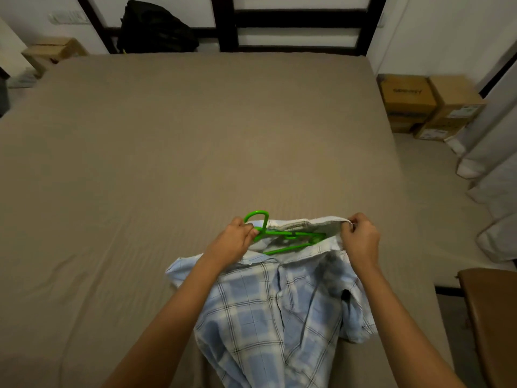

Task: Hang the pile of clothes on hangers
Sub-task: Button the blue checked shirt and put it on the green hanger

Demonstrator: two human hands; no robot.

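View toward 12 o'clock. My left hand (232,240) pinches the green plastic hanger (291,235) below its hook. My right hand (361,238) pinches the collar (310,221) of the blue plaid shirt (279,309), which lies at 6 o'clock on the tan bed (167,135). The hanger sits partly inside the neck opening.

Blue-white plaid shirt (279,317) lay front-up on tan bed (167,135), collar lifted open. Green plastic hanger (291,239) sat half inside collar, hook sticking out left.
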